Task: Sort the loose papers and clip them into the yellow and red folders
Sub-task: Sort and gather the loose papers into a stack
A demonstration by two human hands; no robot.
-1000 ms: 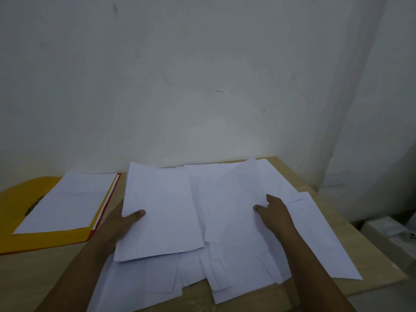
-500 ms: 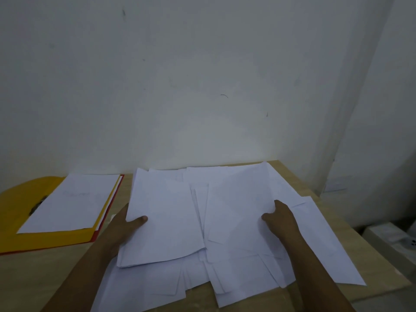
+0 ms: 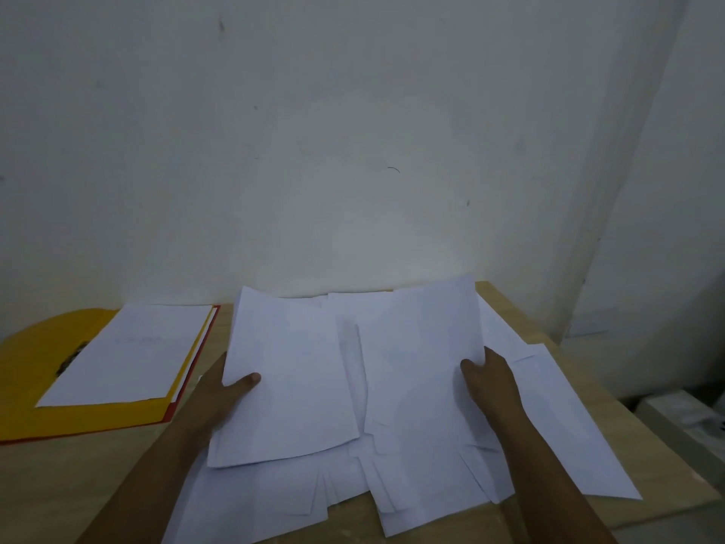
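White wall behind the counter (image 3: pixel 506 304): both hands, left hand (image 3: pixel 219 390) and right hand (image 3: pixel 490 380), each pinch a sheet now raised higher off the papers (image 3: pixel 353 477) right of the yellow folder (image 3: pixel 23 359), so sorting continues.

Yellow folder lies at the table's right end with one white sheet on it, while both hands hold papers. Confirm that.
Not quite: the head view shows the yellow folder at the table's left end. The white sheet does lie on it, and the left hand and right hand each hold papers.

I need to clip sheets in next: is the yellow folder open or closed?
Open: the yellow folder lies flat, a white sheet resting on its inside.
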